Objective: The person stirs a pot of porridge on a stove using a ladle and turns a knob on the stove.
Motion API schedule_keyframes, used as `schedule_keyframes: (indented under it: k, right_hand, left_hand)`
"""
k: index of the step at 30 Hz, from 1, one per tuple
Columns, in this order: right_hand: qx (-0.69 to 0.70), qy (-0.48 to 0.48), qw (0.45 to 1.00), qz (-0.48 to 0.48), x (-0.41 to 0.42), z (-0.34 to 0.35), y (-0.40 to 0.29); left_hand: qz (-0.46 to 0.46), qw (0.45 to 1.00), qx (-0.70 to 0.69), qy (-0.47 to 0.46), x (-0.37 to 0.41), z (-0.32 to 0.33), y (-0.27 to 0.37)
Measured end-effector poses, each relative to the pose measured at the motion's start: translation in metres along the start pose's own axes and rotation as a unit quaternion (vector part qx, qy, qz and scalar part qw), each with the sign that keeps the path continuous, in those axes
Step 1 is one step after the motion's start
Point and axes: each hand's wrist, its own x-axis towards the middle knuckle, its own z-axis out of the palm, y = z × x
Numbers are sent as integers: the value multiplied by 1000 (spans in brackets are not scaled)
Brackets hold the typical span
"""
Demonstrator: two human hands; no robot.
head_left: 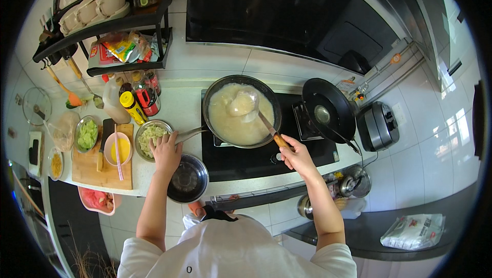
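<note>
My right hand point(296, 155) grips the wooden handle of a metal ladle point(268, 122). The ladle's bowl rests in pale, cloudy liquid point(226, 124) inside a dark frying pan point(206, 114) on the cooktop. My left hand point(166, 153) is closed around the end of the pan's long handle point(191, 134). Partly under my left fingers is a metal bowl of shredded pale green vegetable point(150, 135). An empty dark-looking metal bowl point(187, 178) sits at the counter's front edge, just right of my left wrist.
A black wok point(328, 110) stands tilted on the right burner of the black cooktop point(238, 166). Leftward, a cutting board point(84, 170) carries a knife point(100, 160) and a pink bowl of beaten egg point(111, 155) with chopsticks across it. Sauce bottles point(148, 99) stand behind.
</note>
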Motion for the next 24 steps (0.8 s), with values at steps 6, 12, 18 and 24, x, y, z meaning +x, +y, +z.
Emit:
schedule_keyframes:
  k: [6,12,18,24]
  right_hand:
    - [-246,137,938,-201,12,-13,17]
    - [-343,194,898,-197,56,-11,35]
    - [-317,163,911,-208,82,15,27]
    - [-340,84,901,-256,86,32,17]
  left_hand:
    - [0,1000,2,4,0,0,0]
    - [-4,1000,2,0,0,0,1]
    - [-5,1000,7,-2,0,-2,1]
    - [-8,1000,9,-2,1,-1,2]
